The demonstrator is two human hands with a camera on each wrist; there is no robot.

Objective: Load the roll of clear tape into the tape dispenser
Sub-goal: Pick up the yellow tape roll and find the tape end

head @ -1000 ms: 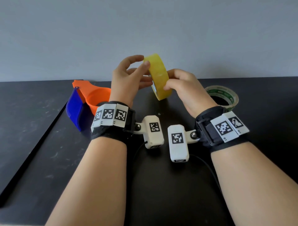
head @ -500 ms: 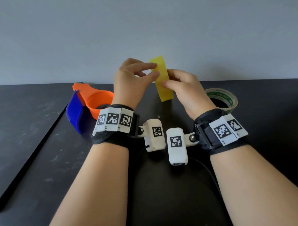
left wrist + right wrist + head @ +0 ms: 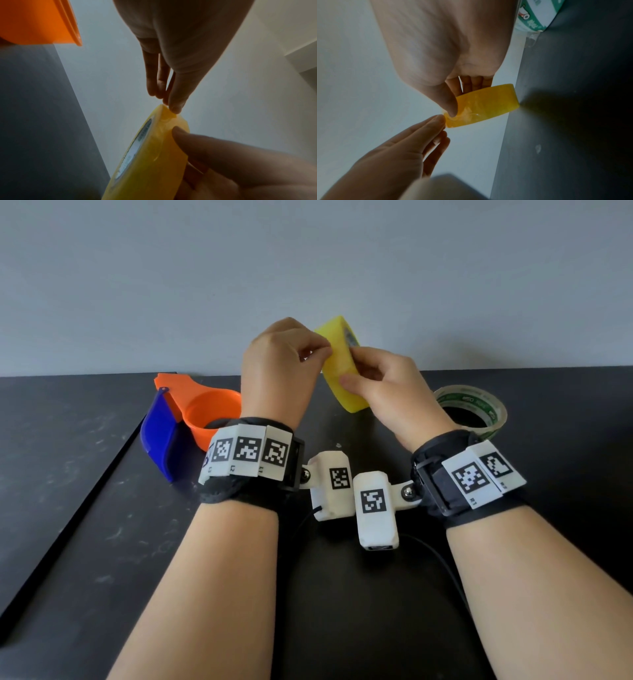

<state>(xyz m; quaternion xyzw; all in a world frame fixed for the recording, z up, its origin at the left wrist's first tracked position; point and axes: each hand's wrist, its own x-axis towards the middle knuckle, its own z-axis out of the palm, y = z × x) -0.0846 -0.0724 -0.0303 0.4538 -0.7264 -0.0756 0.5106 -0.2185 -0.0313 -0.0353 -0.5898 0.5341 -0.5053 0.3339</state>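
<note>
A yellow-tinted roll of tape (image 3: 342, 371) is held upright in the air above the dark table, between both hands. My right hand (image 3: 351, 364) grips it, thumb on the outer band and fingers behind, as the right wrist view shows at the roll (image 3: 488, 105). My left hand (image 3: 323, 350) pinches the roll's upper edge, where a crinkled bit of tape (image 3: 169, 117) lifts off. The orange tape dispenser (image 3: 205, 409) with its blue part (image 3: 157, 433) lies on the table to the left, behind my left wrist.
A second, wider roll of tape with green print (image 3: 476, 405) lies flat on the table at the right. The table (image 3: 85, 508) has a step edge running diagonally at the left. A grey wall stands close behind.
The roll has turned from edge-on to slightly angled, its printed core now showing. My left fingers have curled down onto its upper edge. The right hand keeps its grip.
</note>
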